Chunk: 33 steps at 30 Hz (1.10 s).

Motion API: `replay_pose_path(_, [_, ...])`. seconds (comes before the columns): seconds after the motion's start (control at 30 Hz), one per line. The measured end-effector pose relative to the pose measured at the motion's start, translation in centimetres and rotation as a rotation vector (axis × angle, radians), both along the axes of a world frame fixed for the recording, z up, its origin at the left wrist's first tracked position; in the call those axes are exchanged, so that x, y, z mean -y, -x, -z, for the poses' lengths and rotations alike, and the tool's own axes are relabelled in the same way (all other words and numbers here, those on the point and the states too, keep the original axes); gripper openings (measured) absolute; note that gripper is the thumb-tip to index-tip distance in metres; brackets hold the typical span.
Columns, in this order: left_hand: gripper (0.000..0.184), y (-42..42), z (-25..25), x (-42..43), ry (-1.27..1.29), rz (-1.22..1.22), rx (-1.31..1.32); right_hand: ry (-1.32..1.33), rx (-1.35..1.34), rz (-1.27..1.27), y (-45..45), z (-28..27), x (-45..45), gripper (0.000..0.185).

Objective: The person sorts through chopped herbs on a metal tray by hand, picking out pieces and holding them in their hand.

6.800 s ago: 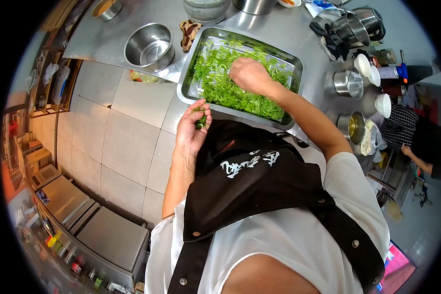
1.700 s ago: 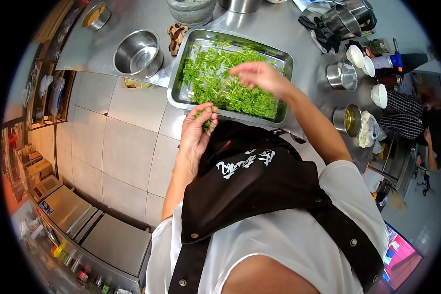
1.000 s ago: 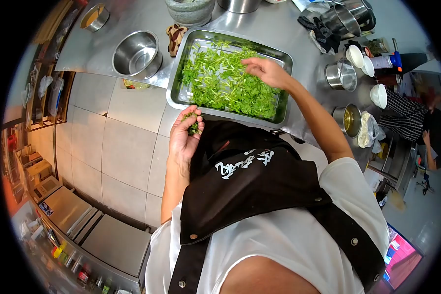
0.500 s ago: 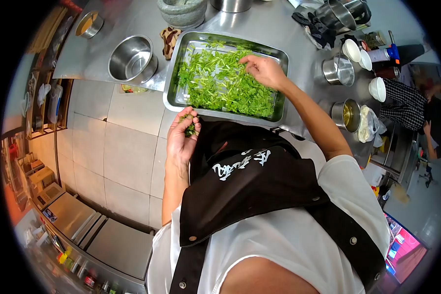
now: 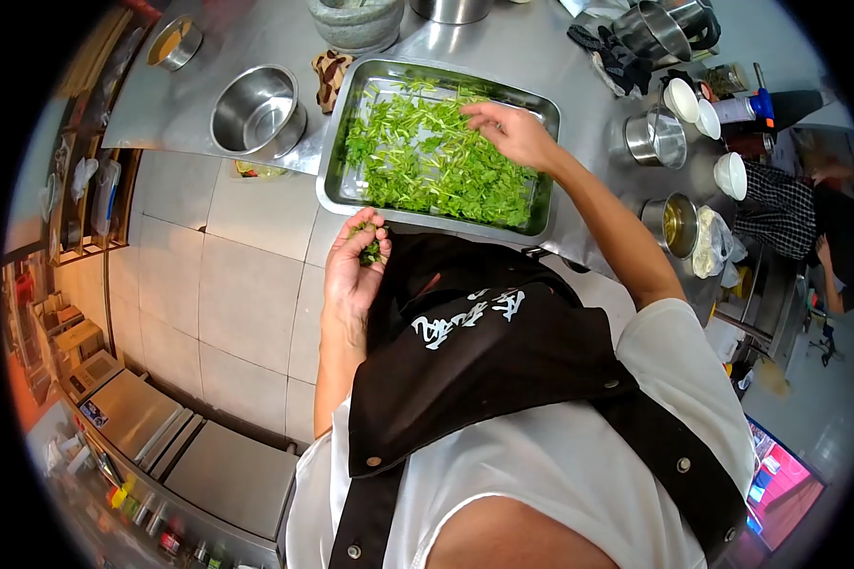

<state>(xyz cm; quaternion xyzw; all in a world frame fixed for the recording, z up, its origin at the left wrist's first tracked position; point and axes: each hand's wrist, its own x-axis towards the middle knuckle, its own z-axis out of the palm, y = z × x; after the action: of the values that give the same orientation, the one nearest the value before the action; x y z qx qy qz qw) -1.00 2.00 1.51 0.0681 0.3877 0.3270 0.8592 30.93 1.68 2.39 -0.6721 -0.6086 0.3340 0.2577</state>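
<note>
While the right hand (image 5: 510, 137) hangs over the far right part of a steel tray (image 5: 465, 75), its fingers are loosely bent and a little apart, with nothing visible between them. From this angle, I cannot tell whether the fingertips touch the chopped greens (image 5: 474, 190) underneath. Those greens lie scattered inside the tray, thickest along the near side and toward the right, and thinner at the far left, where bare metal shows.

The left hand (image 5: 356, 248) is just outside the tray's near left corner, palm turned up, its fingers curled narrowly around a small clump of dark leaves (image 5: 370, 251).

The tray sits at the near edge of a steel table (image 5: 266, 33), right in front of the person's dark apron (image 5: 484, 379), which bears white lettering. To its left stands a deep steel bowl (image 5: 256, 114), with a brown patterned cloth (image 5: 330, 80) between the two. A grey stone mortar (image 5: 356, 30) is beyond the cloth, and a small pan (image 5: 186, 53) with orange contents is near the far left end.

On the right are a steel pot (image 5: 643, 142), several white bowls (image 5: 680, 98), a second pot (image 5: 656, 221) with something yellowish in it, and a plastic bag (image 5: 714, 248) touching that pot. Another person's checked garment (image 5: 778, 209) shows past them.
</note>
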Motion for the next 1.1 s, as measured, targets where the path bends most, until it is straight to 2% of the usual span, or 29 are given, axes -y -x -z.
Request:
replay_pose_path(0.13, [0.026, 0.0, 0.4, -0.1, 0.002, 0.005, 0.003, 0.019, 0.057, -0.192, -0.5, 0.0, 2.5, 0.033])
replay_pose_path(0.23, [0.026, -0.1, 0.3, -0.2, 0.007, 0.008, -0.001, 0.266, 0.322, -0.158, -0.8, -2.0, 3.5, 0.025])
replay_pose_path(0.33, [0.025, -0.5, 0.1, -0.2, 0.002, 0.014, 0.007, 0.087, 0.401, -0.04, -0.9, -2.5, 3.1, 0.018])
replay_pose_path(0.43, [0.025, -0.5, 0.1, -0.3, 0.001, 0.03, 0.017, -0.111, 0.277, -0.138, -0.2, -1.2, 2.2, 0.015])
replay_pose_path(0.73, [0.023, -0.2, -0.1, 0.1, 0.008, -0.007, 0.017, -0.166, 0.682, -0.295, 2.6, 1.1, 0.9, 0.013])
replay_pose_path(0.83, [0.023, 0.0, 0.0, 0.4, 0.009, -0.014, 0.015, -0.093, 0.722, -0.256, 2.3, 0.2, 1.1, 0.013])
replay_pose_path(0.93, [0.023, -0.2, 0.2, 0.4, 0.008, -0.005, 0.01, -0.237, 0.622, -0.247, 2.7, 0.4, 1.1, 0.013])
replay_pose_path(1.1, [0.023, -0.6, -0.5, 0.4, 0.01, -0.001, 0.011, -0.269, 0.695, -0.355, 3.3, 1.3, 0.7, 0.007])
